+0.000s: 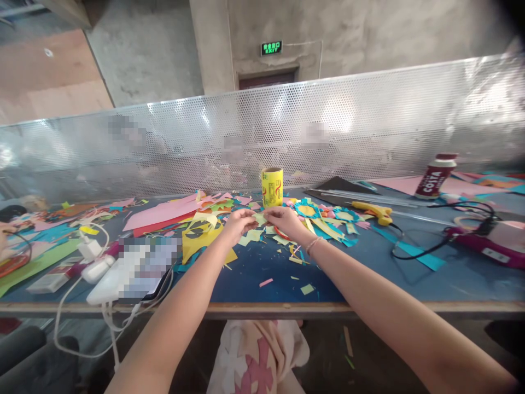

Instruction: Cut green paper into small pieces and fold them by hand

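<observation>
Both my arms reach out over the blue table (262, 268). My left hand (238, 221) and my right hand (285, 220) meet near the middle and pinch a small pale green piece of paper (260, 219) between their fingertips. A bracelet circles my right wrist. Just behind the hands stands a yellow roll (272, 186). Coloured paper scraps (254, 236) lie under and around the hands, with blue and yellow paper flowers (324, 216) to the right.
A yellow glue gun (375, 211) with a black cable lies at right, beyond it a bottle (435, 175). A white power bank and cables (106, 273) sit at left near pink sheets (164, 213). A perforated metal screen (369, 120) backs the table.
</observation>
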`<state>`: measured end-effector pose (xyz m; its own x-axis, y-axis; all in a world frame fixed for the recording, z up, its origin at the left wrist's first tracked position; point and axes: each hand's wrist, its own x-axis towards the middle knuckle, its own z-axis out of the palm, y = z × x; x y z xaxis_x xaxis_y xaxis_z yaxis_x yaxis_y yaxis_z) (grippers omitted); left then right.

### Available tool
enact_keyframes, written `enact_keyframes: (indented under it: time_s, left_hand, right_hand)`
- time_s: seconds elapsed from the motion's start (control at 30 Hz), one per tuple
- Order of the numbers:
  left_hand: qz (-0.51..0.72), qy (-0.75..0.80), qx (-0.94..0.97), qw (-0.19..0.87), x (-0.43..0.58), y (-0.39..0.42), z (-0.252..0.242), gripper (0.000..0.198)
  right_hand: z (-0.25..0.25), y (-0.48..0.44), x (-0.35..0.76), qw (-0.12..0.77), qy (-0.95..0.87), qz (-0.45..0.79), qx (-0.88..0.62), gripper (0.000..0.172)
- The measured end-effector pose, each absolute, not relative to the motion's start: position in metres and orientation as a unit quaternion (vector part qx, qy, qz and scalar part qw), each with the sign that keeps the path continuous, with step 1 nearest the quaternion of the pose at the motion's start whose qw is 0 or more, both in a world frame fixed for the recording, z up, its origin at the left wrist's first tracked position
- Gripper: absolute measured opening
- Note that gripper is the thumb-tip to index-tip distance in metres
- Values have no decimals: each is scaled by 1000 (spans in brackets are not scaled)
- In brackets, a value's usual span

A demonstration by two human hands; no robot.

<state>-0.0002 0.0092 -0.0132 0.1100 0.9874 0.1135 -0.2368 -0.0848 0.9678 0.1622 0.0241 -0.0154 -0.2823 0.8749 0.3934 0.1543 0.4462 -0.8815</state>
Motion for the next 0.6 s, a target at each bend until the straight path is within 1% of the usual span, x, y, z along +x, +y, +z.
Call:
enact_keyframes:
  time_s: [0.13,0.23,0.5,0.6]
  left_hand:
    - [543,368,460,599,-1,9,-12,11]
    - [535,360,450,618,-1,7,-10,12]
    - [539,362,425,631,0,4,-5,15]
    - [542,354,423,634,0,3,-5,12]
  right_hand:
    - [-12,19,165,466,-790,185,-353,24]
    - [-12,19,167,467,-821,95,-315,26]
    - [-16,23,168,473,-836,36,-274,25]
    - [-14,21,169,473,-841,29,-260,26]
